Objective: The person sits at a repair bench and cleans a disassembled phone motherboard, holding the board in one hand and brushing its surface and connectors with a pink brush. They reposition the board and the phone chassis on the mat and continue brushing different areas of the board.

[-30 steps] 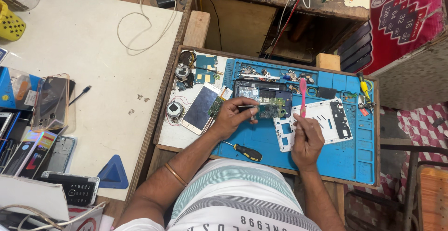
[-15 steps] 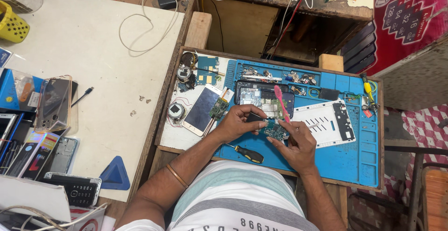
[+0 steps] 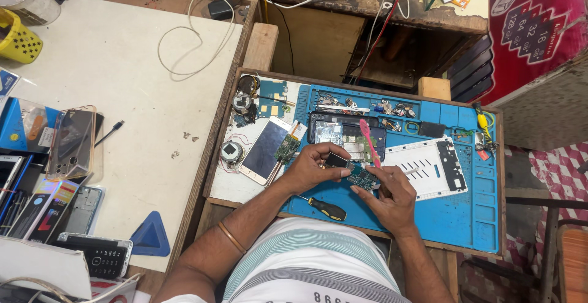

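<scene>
I log left hand gripping circuit board, right hand clasping pink brush (bristles up), blue mat tray slots holding screws.

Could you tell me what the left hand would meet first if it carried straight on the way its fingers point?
The left hand points right, across the small circuit board it already touches. Going on, it would probably meet the right hand and its pink brush first; depth is unclear.

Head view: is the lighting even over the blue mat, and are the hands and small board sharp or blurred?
Head view: soft, even light on the blue mat, no harsh shadows or glare; left hand, right hand and circuit board mostly sharp, though the board's fine parts are too small to resolve; frame edges bend slightly.
</scene>
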